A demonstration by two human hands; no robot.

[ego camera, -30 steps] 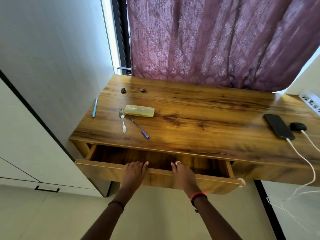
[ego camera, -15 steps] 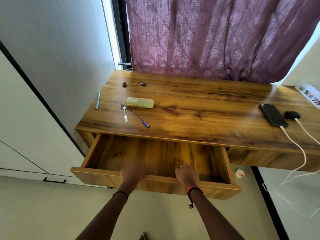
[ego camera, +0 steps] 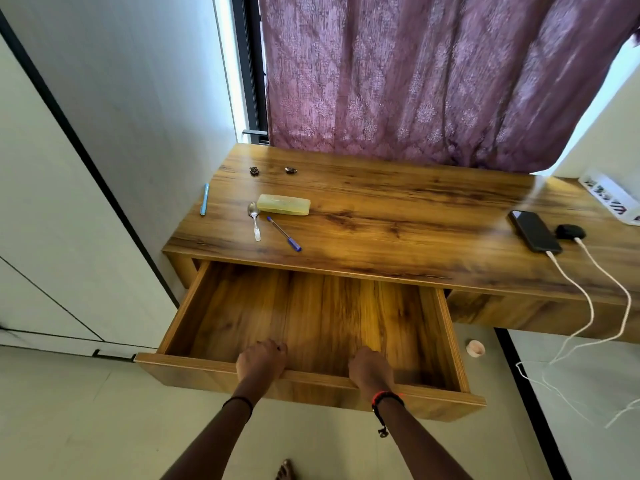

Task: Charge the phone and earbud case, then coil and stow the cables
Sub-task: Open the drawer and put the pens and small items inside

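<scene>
Glossy wood-grain desk (ego camera: 398, 216), metal spoon (ego camera: 254, 220)

- Wooden desk (ego camera: 398, 216) is set against a purple patterned curtain (ego camera: 433, 81) on the far side.
- Light-blue pen (ego camera: 204, 199) is laid at the desk's left edge, running near to far.
- Metal spoon (ego camera: 255, 221) is laid right of it, bowl at the far end.
- Pale yellow case (ego camera: 283, 204) is laid just right of the spoon bowl.
- Blue-capped pen (ego camera: 284, 234) is laid diagonally on the near side of the case, cap toward the near right.
- Left dark object (ego camera: 254, 171) and right dark object (ego camera: 291, 170) are placed farther back; what they are cannot be told.
- Small roll (ego camera: 475, 348) is seen on the pale floor (ego camera: 86, 427), below the desk's front edge.
- White cabinet (ego camera: 41, 237) is seen at the left.
</scene>
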